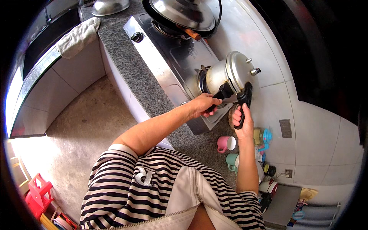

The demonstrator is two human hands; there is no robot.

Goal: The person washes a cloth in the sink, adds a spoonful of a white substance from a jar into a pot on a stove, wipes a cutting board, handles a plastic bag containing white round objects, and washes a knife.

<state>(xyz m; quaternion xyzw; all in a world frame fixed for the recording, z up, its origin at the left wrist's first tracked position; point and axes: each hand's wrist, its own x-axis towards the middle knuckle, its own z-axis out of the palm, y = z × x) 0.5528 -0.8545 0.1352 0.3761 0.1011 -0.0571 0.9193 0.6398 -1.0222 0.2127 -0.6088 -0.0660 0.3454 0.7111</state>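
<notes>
A metal pressure cooker (216, 75) stands on the near burner of a two-burner gas stove (161, 69). Its lid (239, 69) sits on top, with a small valve and a black-capped weight. My left hand (207, 104) grips the black handle of the pot body. In my right hand (243, 119) is the black lid handle (245, 93). The two handles stand apart at an angle, so the lid is not lined up with the pot. Whether the lid touches the rim all round cannot be told.
A wok (149, 13) with a domed metal lid (187, 13) occupies the far burner. On the granite counter (123, 60) are a pink mug (225, 143), a green mug (231, 161) and a jug with a blue lid (261, 136). A cloth (79, 37) hangs at left; red stools (38, 192) stand below.
</notes>
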